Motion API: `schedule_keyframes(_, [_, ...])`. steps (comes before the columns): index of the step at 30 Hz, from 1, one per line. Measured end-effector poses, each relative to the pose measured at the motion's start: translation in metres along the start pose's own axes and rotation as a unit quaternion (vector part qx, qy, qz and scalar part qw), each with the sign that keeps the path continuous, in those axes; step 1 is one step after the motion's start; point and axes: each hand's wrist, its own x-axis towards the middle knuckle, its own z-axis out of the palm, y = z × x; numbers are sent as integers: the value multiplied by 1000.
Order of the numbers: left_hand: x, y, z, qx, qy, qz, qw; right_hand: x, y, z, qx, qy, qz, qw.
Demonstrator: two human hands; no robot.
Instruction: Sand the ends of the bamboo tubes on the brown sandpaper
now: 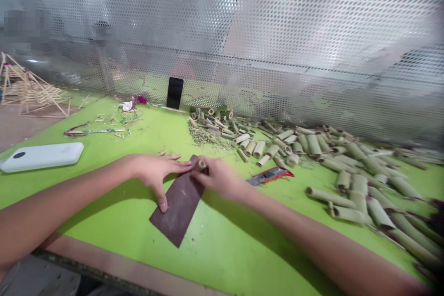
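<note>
A dark brown sheet of sandpaper (183,207) lies slantwise on the green tabletop. My left hand (157,173) rests with spread fingers on its left side, thumb and fingertips touching the sheet. Over the far end of the sheet, my right hand (218,176) grips a short piece of bamboo (201,164), whose round cut end shows between the fingers. Whether the bamboo touches the sandpaper is hard to tell, as the right hand is slightly blurred. Just right of that hand lies a red and grey utility knife (270,175).
Many cut bamboo tubes (359,189) are heaped along the right and back. A phone (175,93) leans upright against the perforated metal screen (263,55). At left are a white power bank (43,156), thin stick scraps (99,130) and a stick structure (31,88).
</note>
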Motion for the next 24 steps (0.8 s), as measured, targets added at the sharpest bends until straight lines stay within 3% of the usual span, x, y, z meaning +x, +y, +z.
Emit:
schedule_keyframes(3, [0,1,0,-2,1,-1,1000,-3,0,3,42,-78,-47,995])
schedule_keyframes(8, [0,3,-1,7,-7,-8,1000,-3,0,1,38,7,12,999])
schedule_keyframes(11, [-1,3,-2,7,-3,-6,1000,-2,-1,0,60,-80,-33,994])
schedule_keyframes(12, [-1,4,-2,5,-2,-5,1000,-2,-1,0,53,-82,-24,995])
schedule_keyframes(16, [-1,2,-1,3,-7,-7,1000,1,-1,0,21,8,16,1000])
schedule_keyframes(20, [0,1,0,6,-4,-3,1000,1,-3,-1,62,-67,-13,996])
schedule_keyframes(24, [1,1,0,9,-3,-5,1000,1,-3,-2,47,4,25,999])
